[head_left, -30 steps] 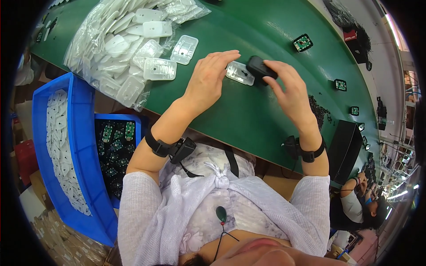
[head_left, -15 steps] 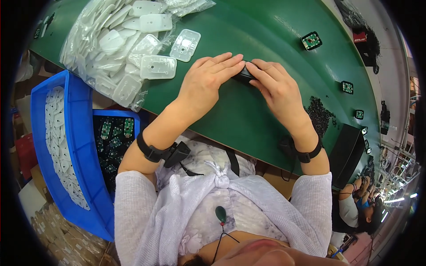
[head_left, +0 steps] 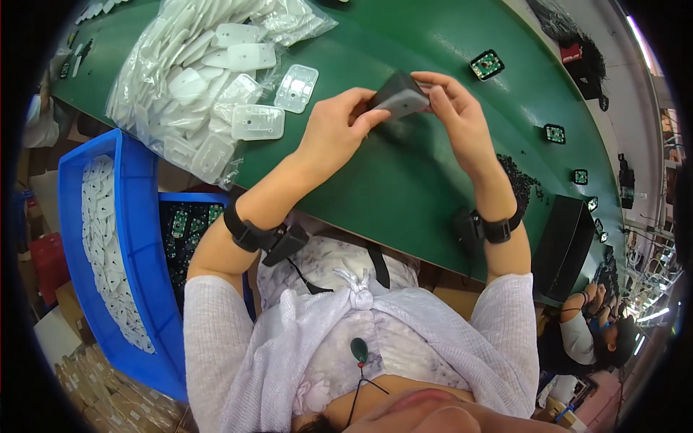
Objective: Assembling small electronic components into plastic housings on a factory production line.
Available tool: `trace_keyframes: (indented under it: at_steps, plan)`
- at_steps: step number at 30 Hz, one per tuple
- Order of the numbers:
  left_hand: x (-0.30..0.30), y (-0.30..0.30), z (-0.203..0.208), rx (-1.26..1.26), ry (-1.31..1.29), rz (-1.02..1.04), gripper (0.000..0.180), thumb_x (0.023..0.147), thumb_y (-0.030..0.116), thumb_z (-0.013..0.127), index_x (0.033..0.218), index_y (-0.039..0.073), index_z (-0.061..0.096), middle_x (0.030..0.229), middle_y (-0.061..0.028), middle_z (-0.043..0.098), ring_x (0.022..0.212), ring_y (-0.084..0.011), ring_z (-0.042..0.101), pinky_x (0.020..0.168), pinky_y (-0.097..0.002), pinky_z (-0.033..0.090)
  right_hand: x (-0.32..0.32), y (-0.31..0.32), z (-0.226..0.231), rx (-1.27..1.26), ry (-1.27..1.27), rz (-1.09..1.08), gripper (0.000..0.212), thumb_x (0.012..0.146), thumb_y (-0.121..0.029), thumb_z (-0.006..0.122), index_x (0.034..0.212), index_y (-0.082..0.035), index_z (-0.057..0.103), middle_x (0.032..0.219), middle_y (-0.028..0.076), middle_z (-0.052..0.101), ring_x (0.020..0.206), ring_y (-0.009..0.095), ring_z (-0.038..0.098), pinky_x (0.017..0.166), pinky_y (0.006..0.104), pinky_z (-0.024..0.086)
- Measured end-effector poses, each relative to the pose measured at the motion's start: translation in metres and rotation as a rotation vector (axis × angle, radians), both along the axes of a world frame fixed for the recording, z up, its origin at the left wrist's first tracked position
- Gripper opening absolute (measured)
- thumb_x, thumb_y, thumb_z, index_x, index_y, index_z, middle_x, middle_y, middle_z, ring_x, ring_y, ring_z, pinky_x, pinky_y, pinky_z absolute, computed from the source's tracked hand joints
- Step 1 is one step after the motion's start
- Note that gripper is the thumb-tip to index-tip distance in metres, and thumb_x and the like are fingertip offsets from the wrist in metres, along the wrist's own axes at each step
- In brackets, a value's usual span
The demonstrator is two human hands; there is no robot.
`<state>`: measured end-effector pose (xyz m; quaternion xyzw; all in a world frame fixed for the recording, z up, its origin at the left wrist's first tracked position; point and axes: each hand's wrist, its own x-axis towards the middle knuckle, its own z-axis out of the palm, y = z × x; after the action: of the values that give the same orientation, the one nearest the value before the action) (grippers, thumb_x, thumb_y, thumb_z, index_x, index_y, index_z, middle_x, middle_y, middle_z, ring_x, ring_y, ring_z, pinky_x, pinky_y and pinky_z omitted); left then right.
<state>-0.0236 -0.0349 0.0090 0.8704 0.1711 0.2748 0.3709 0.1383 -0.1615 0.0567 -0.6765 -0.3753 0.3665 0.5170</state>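
Overhead, fluorescent lights (head_left: pixel 653 315) line a long green table (head_left: pixel 404 180).

Site: we log an electronics assembly line | long green belt (head_left: pixel 404 180) carrying spaced circuit boards (head_left: pixel 487 65) | blue bins (head_left: pixel 137 238) of parts | bagged white plastic covers (head_left: pixel 195 86) | co-worker (head_left: pixel 585 332) downstream

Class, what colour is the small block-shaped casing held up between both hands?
Dark grey to black, seen in the head view: the casing sits between the left hand and right hand.
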Motion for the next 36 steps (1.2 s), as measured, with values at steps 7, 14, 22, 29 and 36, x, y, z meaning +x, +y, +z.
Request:
trace_keyframes:
  at_steps: [7,14,22,29,36]
  plan:
    - [-0.005,-0.020,0.006,-1.068,-0.194,-0.078,0.033,0.091,0.021,0.065,0.107,-0.008,0.060,0.090,-0.0116,0.070,0.075,-0.0125,0.065,0.066,-0.0237,0.051,-0.031,0.002,0.002,0.170,0.037,-0.078,0.039,0.090,-0.013,0.067,0.124,-0.002,0.053,0.114,0.009,0.061,0.105,0.015,0.057,0.094,0.0304,0.044]
    - [-0.003,-0.009,0.012,-0.715,-0.150,-0.035,0.034,0.088,0.022,0.068,0.108,-0.004,0.061,0.094,-0.0111,0.069,0.082,-0.0193,0.065,0.071,-0.0308,0.052,-0.018,0.024,0.004,0.270,-0.022,-0.073,0.038,0.090,-0.012,0.067,0.123,-0.001,0.054,0.109,0.008,0.063,0.101,0.014,0.059,0.091,0.0303,0.046]
    - [-0.044,0.037,0.010,0.604,0.369,0.375,0.050,0.076,0.036,0.072,0.112,0.004,0.058,0.103,-0.0083,0.057,0.102,-0.0263,0.052,0.083,-0.0376,0.042,0.098,0.086,-0.013,0.131,-0.501,-0.089,0.034,0.086,-0.011,0.068,0.116,0.000,0.060,0.104,0.010,0.067,0.096,0.017,0.063,0.085,0.0289,0.050]
    - [-0.042,0.039,0.004,0.616,0.355,0.341,0.053,0.072,0.025,0.077,0.116,0.001,0.057,0.105,-0.0111,0.054,0.104,-0.0300,0.049,0.086,-0.0406,0.040,0.138,0.125,-0.026,-0.058,-0.509,0.009,0.031,0.084,-0.020,0.070,0.109,-0.003,0.066,0.100,0.011,0.069,0.091,0.020,0.065,0.081,0.0322,0.051]
    - [-0.043,0.049,0.009,0.434,0.304,0.291,0.057,0.067,0.012,0.079,0.118,0.002,0.056,0.106,-0.0133,0.053,0.102,-0.0329,0.049,0.086,-0.0429,0.040,0.157,0.134,-0.033,-0.176,-0.504,0.013,0.032,0.085,-0.029,0.069,0.106,-0.004,0.069,0.095,0.010,0.070,0.084,0.019,0.065,0.076,0.0309,0.051]
